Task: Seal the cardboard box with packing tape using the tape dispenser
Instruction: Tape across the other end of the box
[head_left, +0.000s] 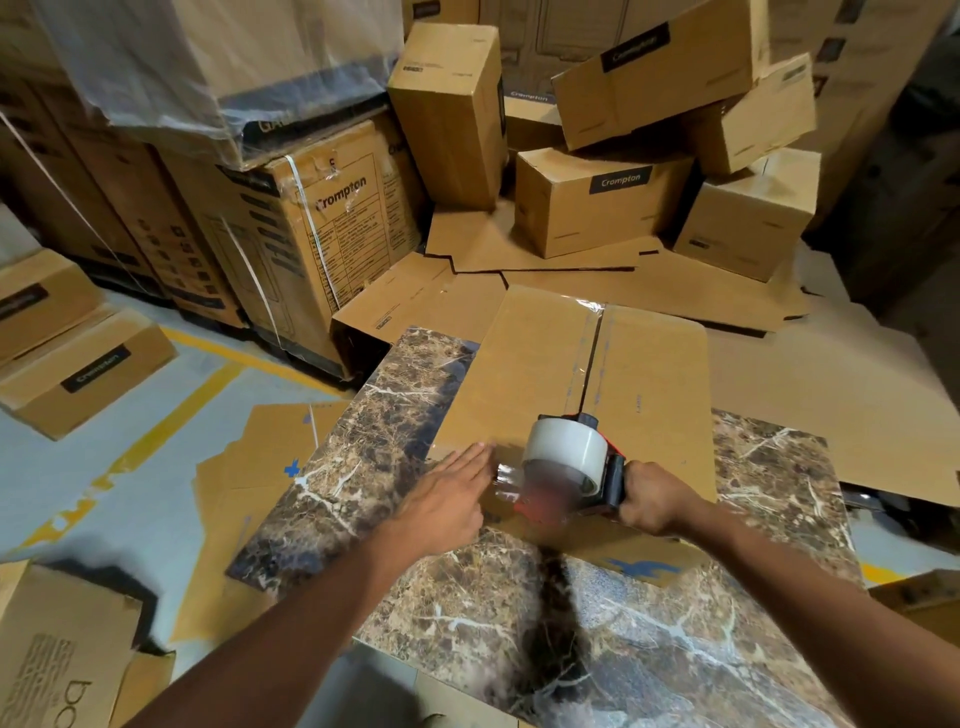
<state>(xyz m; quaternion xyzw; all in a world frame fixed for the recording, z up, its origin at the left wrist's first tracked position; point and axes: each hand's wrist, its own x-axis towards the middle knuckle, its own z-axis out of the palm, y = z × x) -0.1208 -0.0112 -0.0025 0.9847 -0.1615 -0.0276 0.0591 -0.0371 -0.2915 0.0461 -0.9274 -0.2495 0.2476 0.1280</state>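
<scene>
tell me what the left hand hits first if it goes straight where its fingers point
Most likely the tape roll on the dispenser that the right hand grips. The left hand is flat at the edge of the box, aimed that way; motion blur leaves the exact line unsure.

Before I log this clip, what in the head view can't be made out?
- Blurred: the red front of the tape dispenser below its roll is smeared by motion, so the blade is unreadable.
- Hidden: the near end of the cardboard box seam, behind the dispenser.
- Blurred: the left hand fingertips, so contact with the tape is uncertain.
- Hidden: the right hand fingers, wrapped under the handle.
- Too small: the printed table on the strapped carton.
</scene>
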